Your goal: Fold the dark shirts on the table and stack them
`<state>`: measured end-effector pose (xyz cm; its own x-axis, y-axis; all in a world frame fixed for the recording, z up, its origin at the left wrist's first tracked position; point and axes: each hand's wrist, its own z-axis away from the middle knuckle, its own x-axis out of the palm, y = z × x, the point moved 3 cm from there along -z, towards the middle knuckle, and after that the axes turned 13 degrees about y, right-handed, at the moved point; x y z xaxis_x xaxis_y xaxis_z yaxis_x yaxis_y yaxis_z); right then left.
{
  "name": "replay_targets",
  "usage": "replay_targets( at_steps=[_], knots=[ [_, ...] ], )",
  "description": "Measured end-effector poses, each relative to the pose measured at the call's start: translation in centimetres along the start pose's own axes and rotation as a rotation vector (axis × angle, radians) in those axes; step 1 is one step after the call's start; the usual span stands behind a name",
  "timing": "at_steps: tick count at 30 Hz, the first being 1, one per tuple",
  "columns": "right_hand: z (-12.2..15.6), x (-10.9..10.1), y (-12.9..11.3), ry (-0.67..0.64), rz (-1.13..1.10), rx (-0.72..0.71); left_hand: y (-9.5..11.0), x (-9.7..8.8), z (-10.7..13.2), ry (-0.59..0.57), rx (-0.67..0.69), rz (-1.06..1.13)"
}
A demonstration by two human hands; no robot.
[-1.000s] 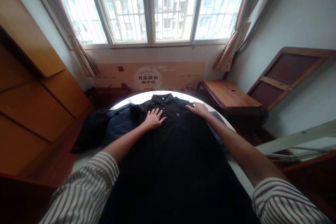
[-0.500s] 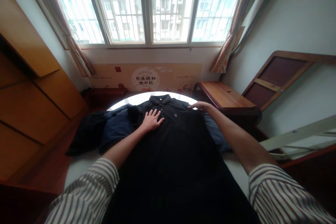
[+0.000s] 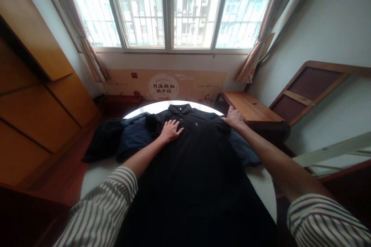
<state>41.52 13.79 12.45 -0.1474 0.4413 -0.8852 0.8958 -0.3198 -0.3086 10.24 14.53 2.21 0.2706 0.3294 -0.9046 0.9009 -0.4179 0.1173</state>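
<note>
Left hand (image 3: 170,131) flat, fingers spread, pressing chest of black short-sleeved polo shirt (image 3: 191,154). Right hand (image 3: 235,119) open, palm down on shirt's shoulder edge. Shirt spread flat on white round table (image 3: 262,191), collar toward window (image 3: 171,7).

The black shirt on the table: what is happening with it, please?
A person in striped sleeves has the black shirt spread out, front up, on a round white table. The left hand lies flat on its chest beside the buttons. The right hand rests open on the sleeve at that side. Some dark blue clothes lie beside it.
</note>
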Motion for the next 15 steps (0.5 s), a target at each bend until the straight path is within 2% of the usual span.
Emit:
replay_targets(
  at_steps=[2,4,7,9,11,13,15],
  knots=[
    [2.7,-0.4,-0.8,0.008,0.013,-0.073,0.0,-1.6,0.2,0.107,0.002,0.01],
    [6.5,-0.6,-2.6,-0.021,0.002,-0.257,-1.2,-3.9,0.3,0.221,-0.054,-0.007],
    [14.7,-0.9,-6.1,-0.162,-0.089,-0.756,-5.8,-7.7,0.3,0.352,-0.283,-0.073],
    [20.7,-1.5,-7.8,-0.251,-0.21,-1.0,-9.3,-9.2,0.3,0.286,-0.389,-0.059],
    [26.0,-2.3,-8.9,-0.358,-0.332,-1.184,-11.8,-9.8,0.4,0.164,-0.392,-0.001],
    [30.1,-3.1,-9.6,-0.446,-0.455,-1.296,-13.2,-10.0,0.5,0.124,-0.349,0.053],
    [33.2,-3.6,-9.8,-0.518,-0.543,-1.361,-13.5,-10.1,0.4,0.158,-0.312,0.092]
  ],
)
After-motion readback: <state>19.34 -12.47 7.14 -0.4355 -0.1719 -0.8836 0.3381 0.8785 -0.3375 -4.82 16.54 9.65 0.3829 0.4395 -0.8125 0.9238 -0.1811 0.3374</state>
